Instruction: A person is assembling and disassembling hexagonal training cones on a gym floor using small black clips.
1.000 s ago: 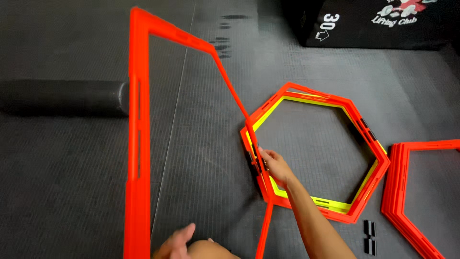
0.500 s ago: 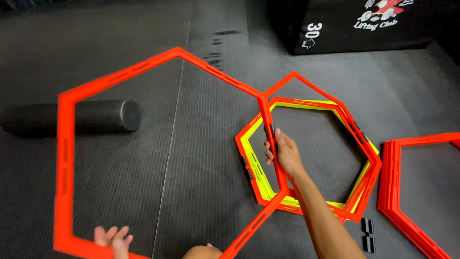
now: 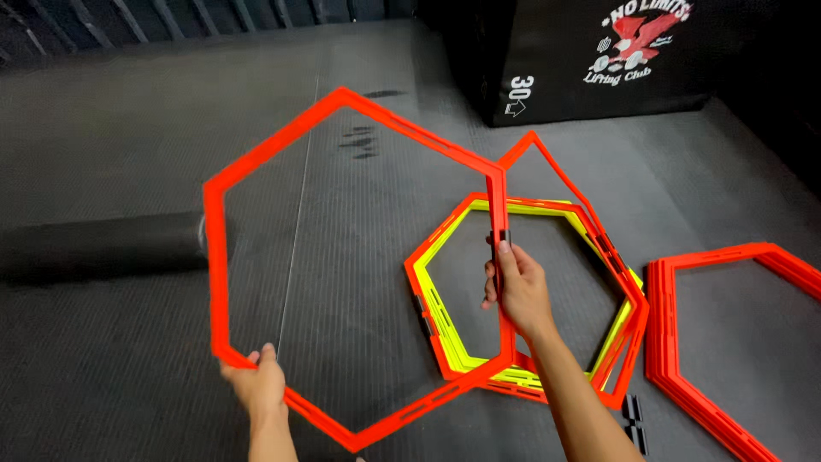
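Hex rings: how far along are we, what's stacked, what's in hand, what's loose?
Looks done: a pile of yellow and orange rings on the mat and a second orange stack at right. In hand: one orange ring, raised, left hand on its lower-left corner, right hand on its right side; another orange ring tilts up behind it. Left: those two rings, plus small black clips lying loose.

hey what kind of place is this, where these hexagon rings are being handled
Probably a gym or training room: dark rubber mat flooring, a black plyometric jump box, a black foam roller, and flat orange and yellow hexagonal agility rings stacked on the floor.
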